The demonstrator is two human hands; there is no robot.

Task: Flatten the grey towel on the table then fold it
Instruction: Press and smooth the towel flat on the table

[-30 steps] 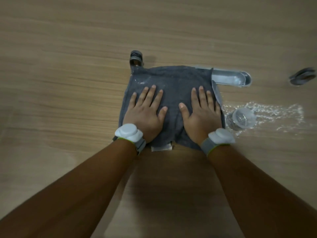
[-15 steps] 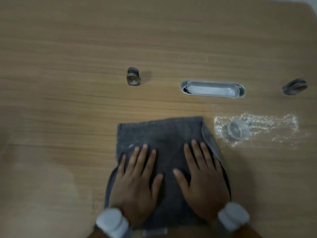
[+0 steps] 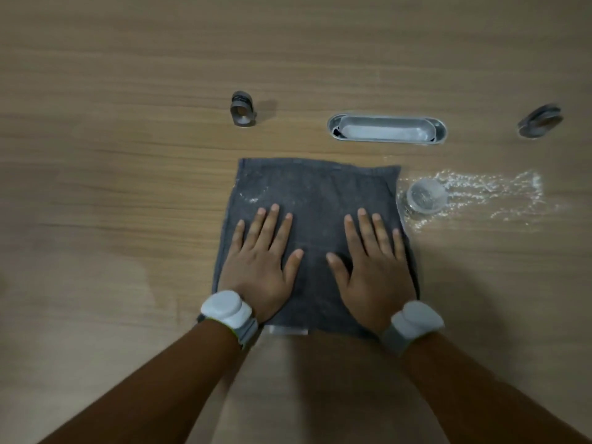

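A: Where's the grey towel [image 3: 315,200] sitting rn?

B: Middle of the frame, lying on the wooden surface [image 3: 128,187]. It looks like a neat square already, prob folded.

A: And the hands?

B: Left hand [image 3: 259,261] is lying flat on the lower left part of the towel, fingers spread wide, holding nothing. Right hand [image 3: 373,264] is doing the same on the lower right part, palm down, fingers apart, gripping nothing. Both are just pressing.

A: So how to do this bit well?

B: I think it's the pressing-flat bit. Keep palms flat and push out to the edges so bumps are going away, not bunching. Don't pinch the cloth.

A: Anything to watch for?

B: Yep. There's a little clear cup [image 3: 427,195] just beside the towel's upper right edge, w/ a wet splash [image 3: 490,193] running to the right. The towel edge is looking very close to that wet spot, so slide carefully there. The metal slot [image 3: 386,129] and two small round things [image 3: 242,108] at the top are well apart, no worry.
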